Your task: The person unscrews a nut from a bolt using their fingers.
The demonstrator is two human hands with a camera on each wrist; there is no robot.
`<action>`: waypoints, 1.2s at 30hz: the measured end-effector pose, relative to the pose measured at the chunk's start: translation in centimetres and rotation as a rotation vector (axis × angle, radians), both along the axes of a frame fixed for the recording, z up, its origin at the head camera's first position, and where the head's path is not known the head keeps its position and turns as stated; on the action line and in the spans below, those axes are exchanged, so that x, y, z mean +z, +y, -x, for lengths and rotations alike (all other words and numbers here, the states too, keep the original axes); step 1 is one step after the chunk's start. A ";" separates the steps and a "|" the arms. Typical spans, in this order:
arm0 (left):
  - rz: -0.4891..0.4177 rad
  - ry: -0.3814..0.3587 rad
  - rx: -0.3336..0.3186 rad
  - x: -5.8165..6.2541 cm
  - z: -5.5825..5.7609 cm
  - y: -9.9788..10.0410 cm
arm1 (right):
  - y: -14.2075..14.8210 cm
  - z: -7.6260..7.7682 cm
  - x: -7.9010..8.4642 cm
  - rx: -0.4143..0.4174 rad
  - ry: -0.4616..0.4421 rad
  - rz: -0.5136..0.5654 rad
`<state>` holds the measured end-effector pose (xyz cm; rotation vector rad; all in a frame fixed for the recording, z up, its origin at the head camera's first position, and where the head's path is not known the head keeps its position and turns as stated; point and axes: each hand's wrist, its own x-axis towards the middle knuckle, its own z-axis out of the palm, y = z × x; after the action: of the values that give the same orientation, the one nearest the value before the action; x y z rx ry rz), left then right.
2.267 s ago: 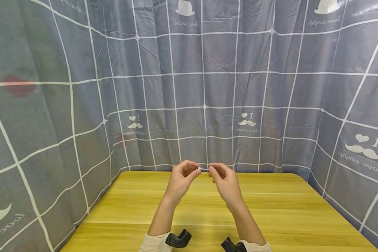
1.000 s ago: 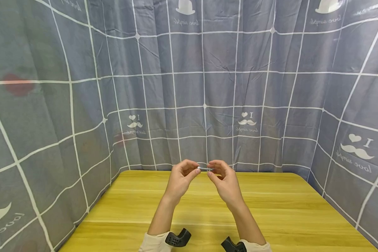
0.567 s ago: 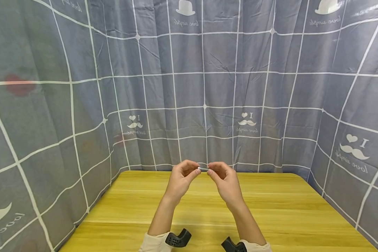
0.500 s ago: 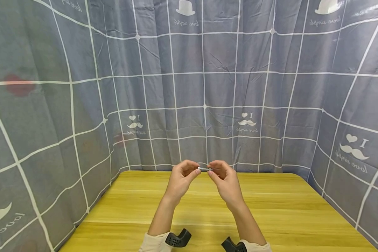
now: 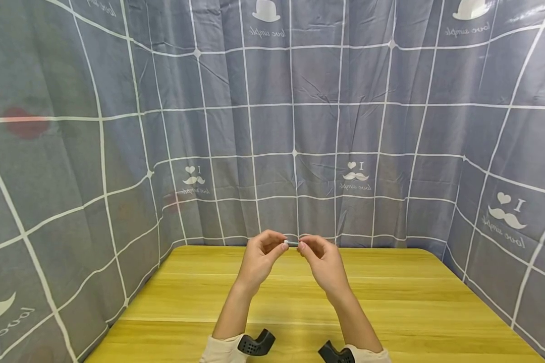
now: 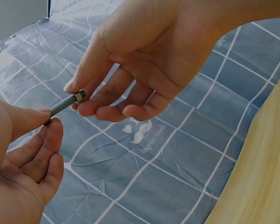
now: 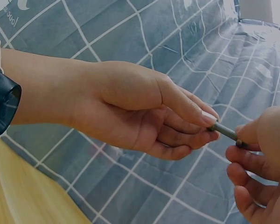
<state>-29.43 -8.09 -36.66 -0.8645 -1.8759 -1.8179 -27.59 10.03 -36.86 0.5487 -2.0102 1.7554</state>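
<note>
A grey threaded bolt (image 6: 61,107) is held level in the air between both hands. My left hand (image 5: 257,259) pinches one end of the bolt between thumb and fingers, and its fingertips hide that end. A hex nut (image 6: 79,96) sits on the threads near the other end. My right hand (image 5: 321,259) has its thumb and forefinger at this nut, with the remaining fingers loosely bent below. From the right wrist view, the bare shank of the bolt (image 7: 225,131) shows between the two sets of fingertips, and the nut (image 7: 241,143) is partly covered by the right fingers.
Under the forearms lies a yellow wood-grain table (image 5: 290,307). Grey curtains (image 5: 272,126) with white grid lines hang behind it and along both sides. Black devices (image 5: 256,344) are worn on the wrists over light sleeves.
The right thumb and forefinger have parted and come together again at the nut, shifting slightly along and around it. My left hand stays nearly still with the bolt in its grip.
</note>
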 end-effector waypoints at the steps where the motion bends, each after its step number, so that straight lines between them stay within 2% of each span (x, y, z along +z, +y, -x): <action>1: 0.000 -0.002 -0.001 0.0 0.0 0.0 | 0.0 0.0 0.0 0.004 0.006 0.001; 7: -0.001 -0.018 -0.005 0.0 -0.1 -0.2 | 0.0 0.1 -0.2 0.018 0.034 -0.002; 14: -0.010 -0.013 -0.010 0.0 0.0 -0.1 | 0.0 0.0 0.0 -0.013 -0.002 -0.001; 20: -0.008 -0.023 -0.020 0.2 0.0 0.0 | 0.1 0.1 0.2 -0.011 0.041 0.007; 30: 0.003 -0.011 0.009 0.1 0.0 0.1 | 0.0 0.0 0.2 0.001 0.058 0.023; 36: -0.013 0.006 0.026 -0.1 0.3 0.1 | -0.1 0.1 0.1 -0.039 0.020 0.017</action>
<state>-29.69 -7.98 -36.78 -0.8365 -1.8613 -1.8083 -27.68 9.94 -36.77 0.5162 -1.9775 1.7357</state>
